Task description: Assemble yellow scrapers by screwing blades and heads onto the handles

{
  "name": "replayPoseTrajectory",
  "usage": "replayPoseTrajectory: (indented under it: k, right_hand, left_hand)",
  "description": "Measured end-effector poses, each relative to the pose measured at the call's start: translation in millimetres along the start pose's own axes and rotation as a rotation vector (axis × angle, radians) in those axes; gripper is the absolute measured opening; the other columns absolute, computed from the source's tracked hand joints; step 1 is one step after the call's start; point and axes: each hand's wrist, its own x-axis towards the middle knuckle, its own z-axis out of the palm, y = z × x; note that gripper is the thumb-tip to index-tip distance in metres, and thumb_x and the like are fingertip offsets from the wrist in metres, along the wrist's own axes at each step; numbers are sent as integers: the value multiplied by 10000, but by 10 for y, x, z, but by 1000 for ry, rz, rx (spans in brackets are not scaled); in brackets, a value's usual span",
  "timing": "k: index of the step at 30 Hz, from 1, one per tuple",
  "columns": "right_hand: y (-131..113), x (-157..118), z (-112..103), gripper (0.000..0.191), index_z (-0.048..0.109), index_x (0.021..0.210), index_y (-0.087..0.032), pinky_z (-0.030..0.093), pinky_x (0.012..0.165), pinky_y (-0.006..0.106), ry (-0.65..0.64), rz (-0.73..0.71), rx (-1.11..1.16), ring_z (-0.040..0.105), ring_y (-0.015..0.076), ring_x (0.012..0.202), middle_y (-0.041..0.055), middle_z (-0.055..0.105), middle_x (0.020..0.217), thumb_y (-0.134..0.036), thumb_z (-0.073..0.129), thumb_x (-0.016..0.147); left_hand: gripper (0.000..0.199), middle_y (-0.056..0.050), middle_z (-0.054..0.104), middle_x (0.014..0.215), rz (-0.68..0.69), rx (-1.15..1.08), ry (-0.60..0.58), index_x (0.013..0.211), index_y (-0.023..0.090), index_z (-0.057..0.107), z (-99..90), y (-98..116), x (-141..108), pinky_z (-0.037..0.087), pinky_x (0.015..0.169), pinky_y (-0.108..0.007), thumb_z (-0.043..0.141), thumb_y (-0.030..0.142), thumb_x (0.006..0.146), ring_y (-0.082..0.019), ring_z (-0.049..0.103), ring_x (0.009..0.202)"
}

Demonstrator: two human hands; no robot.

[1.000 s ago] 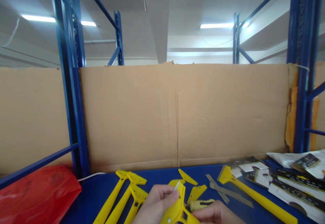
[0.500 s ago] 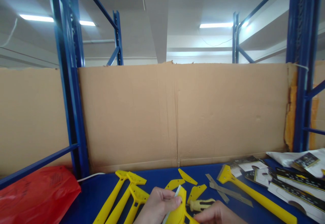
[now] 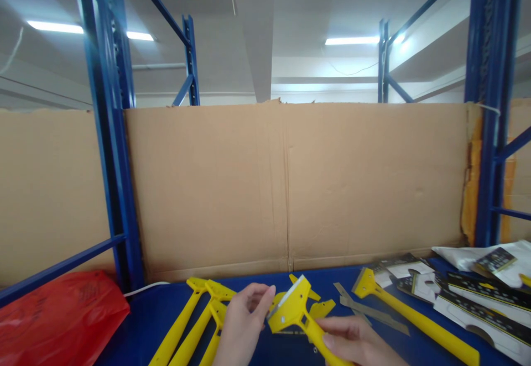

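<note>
My right hand (image 3: 359, 341) is wrapped round the handle of a yellow scraper (image 3: 294, 308). The scraper's wide head tilts up to the left, a pale blade strip along its edge and a screw showing on its face. Just left of that head is my left hand (image 3: 244, 322), thumb and fingers curved but apart, with nothing visible in them. Behind the scraper lie loose yellow head plates (image 3: 323, 309), partly hidden. Several headed yellow handles (image 3: 180, 324) rest at the left, partly covered by my left hand.
Flat metal blades (image 3: 373, 313) lie right of centre, beside another long yellow scraper (image 3: 418, 316). Printed card packaging (image 3: 485, 313) is piled at the right. A red plastic bag (image 3: 62, 322) sits far left. Cardboard (image 3: 207, 189) and blue rack posts (image 3: 110, 134) stand behind the blue surface.
My left hand has let go of the scraper head and moved slightly left. The scraper has risen in my right hand, showing its whole head. The cream-and-black screwdriver handle no longer shows.
</note>
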Motion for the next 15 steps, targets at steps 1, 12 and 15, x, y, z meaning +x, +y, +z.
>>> replayPoseTrajectory:
  k: [1, 12, 15]
  right_hand:
    - [-1, 9, -9, 459, 716, 928, -171, 461, 654, 248, 82, 16, 38, 641, 174, 711, 10, 699, 753, -437, 810, 566]
    - [-81, -21, -78, 512, 633, 1101, -184, 447, 458, 237, 241, 39, 126, 632, 155, 535, -14, 664, 653, -446, 725, 670]
    - [-93, -39, -37, 467, 671, 1020, -203, 457, 491, 238, 237, 48, 113, 629, 137, 528, -13, 683, 715, -437, 759, 626]
  left_hand:
    - [454, -31, 642, 647, 52, 71, 53, 701, 173, 640, 3, -33, 17, 420, 525, -249, 567, 620, 684, -188, 586, 646]
    - [309, -68, 740, 928, 313, 910, -560, 916, 266, 733, 331, -84, -196, 492, 715, -287, 461, 159, 815, -258, 694, 855]
    - [350, -88, 731, 980, 293, 1027, -579, 998, 279, 717, 398, -97, -181, 511, 719, -297, 422, 169, 844, -277, 697, 897]
